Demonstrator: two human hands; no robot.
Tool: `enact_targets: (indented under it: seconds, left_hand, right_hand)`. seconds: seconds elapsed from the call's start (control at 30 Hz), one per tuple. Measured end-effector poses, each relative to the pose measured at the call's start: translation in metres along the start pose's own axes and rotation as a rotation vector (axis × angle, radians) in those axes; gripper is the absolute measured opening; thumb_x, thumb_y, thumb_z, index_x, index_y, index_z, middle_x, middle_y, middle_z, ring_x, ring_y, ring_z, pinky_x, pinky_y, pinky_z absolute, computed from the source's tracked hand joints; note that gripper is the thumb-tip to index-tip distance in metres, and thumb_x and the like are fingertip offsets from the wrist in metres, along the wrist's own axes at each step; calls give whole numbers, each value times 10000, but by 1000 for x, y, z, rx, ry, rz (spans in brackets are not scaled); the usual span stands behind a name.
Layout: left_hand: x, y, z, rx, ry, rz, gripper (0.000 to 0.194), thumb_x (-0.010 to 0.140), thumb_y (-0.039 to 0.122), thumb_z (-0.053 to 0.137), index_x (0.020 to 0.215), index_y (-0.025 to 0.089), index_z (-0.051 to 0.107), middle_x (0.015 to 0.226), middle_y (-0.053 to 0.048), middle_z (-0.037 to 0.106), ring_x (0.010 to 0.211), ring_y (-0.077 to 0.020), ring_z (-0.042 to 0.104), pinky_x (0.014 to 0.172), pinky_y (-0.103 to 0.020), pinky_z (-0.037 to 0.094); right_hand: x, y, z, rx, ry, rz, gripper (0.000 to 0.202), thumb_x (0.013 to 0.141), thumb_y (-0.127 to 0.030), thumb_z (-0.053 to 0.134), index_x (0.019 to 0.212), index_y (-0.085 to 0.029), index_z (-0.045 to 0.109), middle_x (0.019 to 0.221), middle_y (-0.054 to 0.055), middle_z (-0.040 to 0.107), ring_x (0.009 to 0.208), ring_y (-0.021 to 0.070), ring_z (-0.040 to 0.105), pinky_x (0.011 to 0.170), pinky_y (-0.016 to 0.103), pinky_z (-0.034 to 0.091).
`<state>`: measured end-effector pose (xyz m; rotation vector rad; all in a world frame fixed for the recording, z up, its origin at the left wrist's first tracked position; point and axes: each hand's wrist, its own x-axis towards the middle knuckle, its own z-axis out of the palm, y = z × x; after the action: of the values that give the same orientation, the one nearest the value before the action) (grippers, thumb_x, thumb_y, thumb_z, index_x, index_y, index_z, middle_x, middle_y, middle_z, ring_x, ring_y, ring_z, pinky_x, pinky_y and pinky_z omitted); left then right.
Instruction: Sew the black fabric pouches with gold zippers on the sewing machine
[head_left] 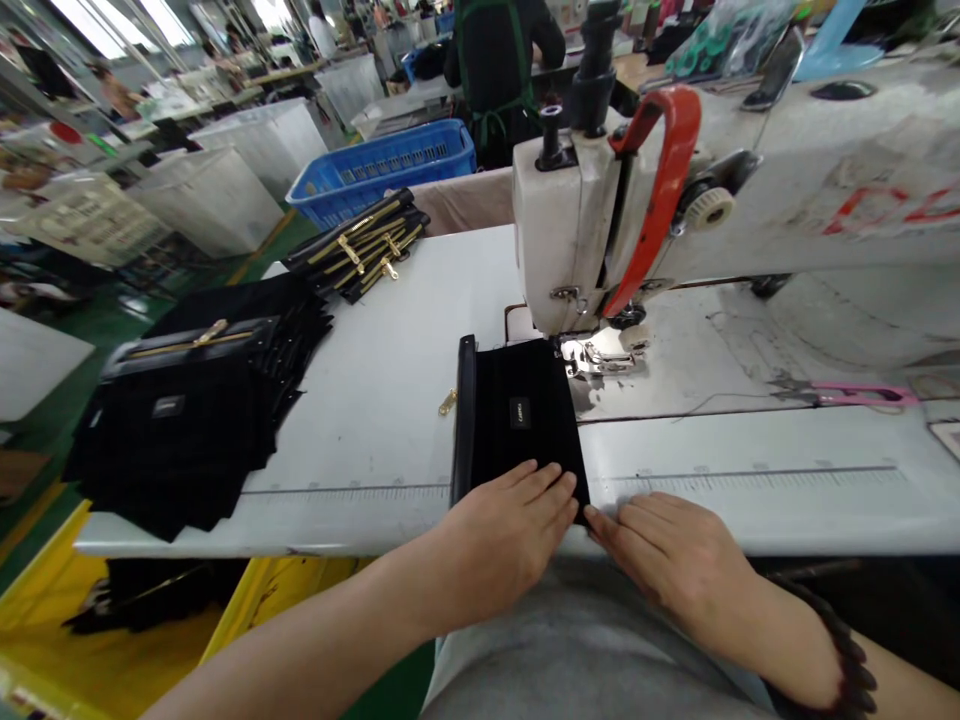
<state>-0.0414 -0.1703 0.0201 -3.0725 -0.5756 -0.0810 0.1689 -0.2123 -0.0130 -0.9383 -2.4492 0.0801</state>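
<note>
A black fabric panel (499, 440) with a small label lies on the sewing table, its right edge at the presser foot (600, 358) of a sewing machine. A dark zipper strip with a gold pull (448, 403) runs along its left side. My left hand (514, 535) lies flat on the panel's near part, fingers stretched out and together. At the near right corner, my right hand (667, 550) has its fingers bent, the foremost fingertip touching the panel's edge; its thumb is hidden.
Stacked black panels (187, 410) lie at the table's left, with zipper strips (367, 245) behind. Pink-handled thread snips (862, 393) rest on the machine bed. A blue basket (390, 165) stands beyond, and a yellow bin (217, 625) below left. A person (495, 70) sits ahead.
</note>
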Motion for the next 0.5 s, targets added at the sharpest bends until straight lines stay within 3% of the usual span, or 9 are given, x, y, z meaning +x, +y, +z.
enact_targets:
  seconds: [0.23, 0.5]
  left_hand:
    - [6, -22, 4, -22, 5, 36, 330, 891, 163, 395, 1175, 58, 527, 1266, -131, 523, 1180, -226, 486, 996, -354, 388]
    - [15, -46, 3, 1, -66, 54, 344, 906, 141, 366, 1220, 82, 492, 1315, -103, 481, 1229, -202, 438, 1040, -329, 349]
  right_hand:
    - [12, 15, -3, -97, -109, -6, 231, 887, -130, 407, 1051, -69, 559, 650, 19, 582, 553, 161, 522, 518, 316, 373]
    - [28, 32, -5, -161, -187, 10, 282, 929, -214, 347, 1028, -101, 586, 579, -5, 573, 492, 163, 539, 481, 323, 342]
